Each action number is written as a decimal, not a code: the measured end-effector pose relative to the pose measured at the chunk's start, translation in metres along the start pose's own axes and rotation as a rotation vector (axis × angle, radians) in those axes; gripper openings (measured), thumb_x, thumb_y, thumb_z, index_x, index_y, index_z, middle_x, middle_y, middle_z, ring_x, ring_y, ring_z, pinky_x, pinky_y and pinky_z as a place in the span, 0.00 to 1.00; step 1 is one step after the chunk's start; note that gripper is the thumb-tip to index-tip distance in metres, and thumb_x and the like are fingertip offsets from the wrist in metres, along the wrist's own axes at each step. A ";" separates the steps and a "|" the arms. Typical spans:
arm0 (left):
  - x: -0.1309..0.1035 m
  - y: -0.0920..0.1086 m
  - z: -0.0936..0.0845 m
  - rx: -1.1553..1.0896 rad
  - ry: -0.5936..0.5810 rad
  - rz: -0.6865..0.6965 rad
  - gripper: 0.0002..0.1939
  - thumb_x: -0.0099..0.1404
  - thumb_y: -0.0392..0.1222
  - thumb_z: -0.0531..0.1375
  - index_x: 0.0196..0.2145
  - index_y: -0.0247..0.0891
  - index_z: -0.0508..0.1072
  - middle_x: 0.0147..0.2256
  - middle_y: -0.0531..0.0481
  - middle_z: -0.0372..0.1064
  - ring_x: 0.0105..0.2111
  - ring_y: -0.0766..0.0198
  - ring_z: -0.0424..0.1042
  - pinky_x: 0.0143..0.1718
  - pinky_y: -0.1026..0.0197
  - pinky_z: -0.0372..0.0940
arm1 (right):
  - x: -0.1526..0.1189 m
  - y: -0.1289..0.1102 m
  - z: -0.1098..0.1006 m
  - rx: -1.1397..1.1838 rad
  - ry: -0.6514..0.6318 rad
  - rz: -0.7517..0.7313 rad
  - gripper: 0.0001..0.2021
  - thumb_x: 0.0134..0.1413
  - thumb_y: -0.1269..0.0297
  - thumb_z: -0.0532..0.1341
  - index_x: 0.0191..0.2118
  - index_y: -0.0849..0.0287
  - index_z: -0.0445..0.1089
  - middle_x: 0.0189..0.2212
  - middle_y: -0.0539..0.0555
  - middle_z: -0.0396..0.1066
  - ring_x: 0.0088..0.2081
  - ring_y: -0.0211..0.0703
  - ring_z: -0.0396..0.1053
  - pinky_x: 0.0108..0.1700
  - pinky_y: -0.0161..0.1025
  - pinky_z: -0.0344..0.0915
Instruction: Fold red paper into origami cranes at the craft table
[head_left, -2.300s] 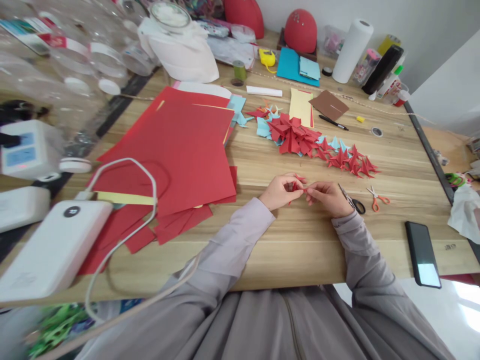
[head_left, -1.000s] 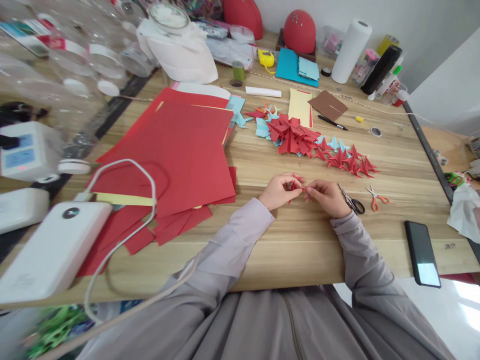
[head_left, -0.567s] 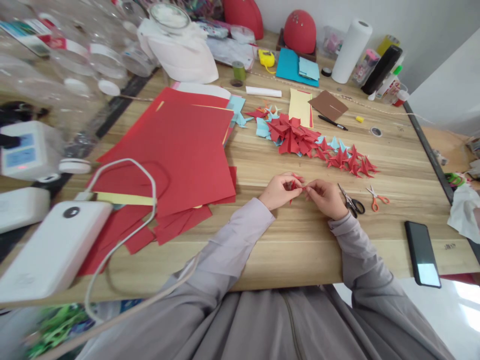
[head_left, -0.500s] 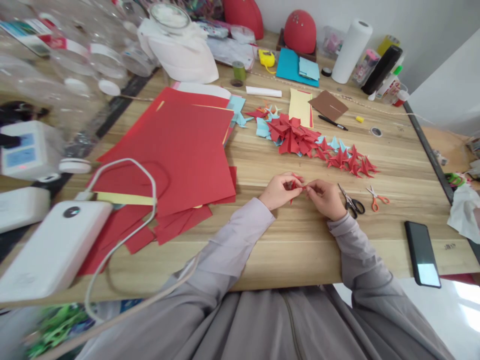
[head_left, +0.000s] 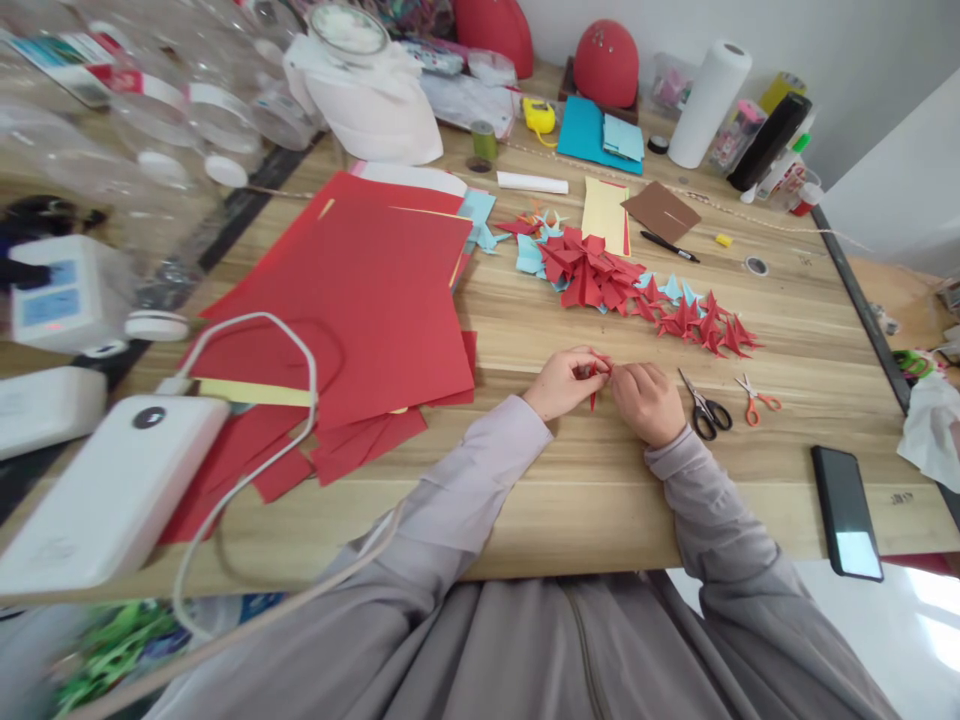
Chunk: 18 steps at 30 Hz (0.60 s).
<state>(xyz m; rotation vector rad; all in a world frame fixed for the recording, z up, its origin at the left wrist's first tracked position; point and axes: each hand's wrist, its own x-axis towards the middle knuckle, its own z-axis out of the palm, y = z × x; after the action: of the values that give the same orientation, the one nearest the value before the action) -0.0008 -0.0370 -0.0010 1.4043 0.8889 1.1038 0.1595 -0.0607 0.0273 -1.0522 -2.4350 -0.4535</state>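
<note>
A small folded piece of red paper [head_left: 594,392] is pinched between my hands above the front of the wooden table. My left hand [head_left: 564,382] grips it from the left, thumb and fingers closed. On the other side, my right hand [head_left: 646,402] is closed with its fingertips at the paper's right end, its knuckles turned up. The fingers hide most of the paper's shape. Beyond my hands lies a pile of folded red paper cranes [head_left: 589,268], with some light blue ones [head_left: 679,290] among them. Black-handled scissors [head_left: 706,408] rest right beside my right hand.
Large red paper sheets [head_left: 375,300] cover the left of the table. A white power bank [head_left: 112,495] with a looping cable lies in front of them. Orange-handled scissors [head_left: 757,400] and a phone [head_left: 847,510] lie at the right. Plastic bottles [head_left: 157,110] crowd the back left.
My right hand has rolled over so its knuckles face up more, and it sits slightly further left. The left hand keeps its hold on the red paper. The view has shifted slightly.
</note>
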 end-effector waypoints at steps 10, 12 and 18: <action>-0.003 0.011 0.002 0.031 0.004 -0.012 0.05 0.53 0.38 0.61 0.25 0.34 0.75 0.35 0.44 0.70 0.35 0.64 0.69 0.36 0.61 0.62 | -0.003 -0.002 -0.002 0.323 0.080 0.250 0.09 0.59 0.70 0.52 0.37 0.61 0.69 0.29 0.57 0.74 0.31 0.43 0.70 0.34 0.37 0.66; -0.003 0.012 0.001 0.027 0.003 -0.001 0.05 0.54 0.38 0.61 0.25 0.34 0.75 0.35 0.45 0.70 0.36 0.64 0.68 0.37 0.61 0.62 | -0.003 -0.002 -0.002 0.372 0.081 0.297 0.09 0.60 0.69 0.52 0.38 0.60 0.69 0.29 0.57 0.74 0.31 0.43 0.71 0.33 0.37 0.67; -0.003 0.011 0.001 0.024 0.007 0.027 0.04 0.54 0.37 0.62 0.26 0.35 0.77 0.35 0.45 0.71 0.37 0.64 0.68 0.38 0.61 0.63 | -0.002 -0.003 -0.005 0.436 0.059 0.294 0.08 0.58 0.69 0.53 0.39 0.61 0.70 0.30 0.57 0.74 0.31 0.42 0.71 0.34 0.37 0.68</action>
<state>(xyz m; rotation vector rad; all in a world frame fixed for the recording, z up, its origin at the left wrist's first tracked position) -0.0018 -0.0412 0.0094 1.4362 0.8936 1.1224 0.1596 -0.0662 0.0300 -1.1493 -2.1388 0.1373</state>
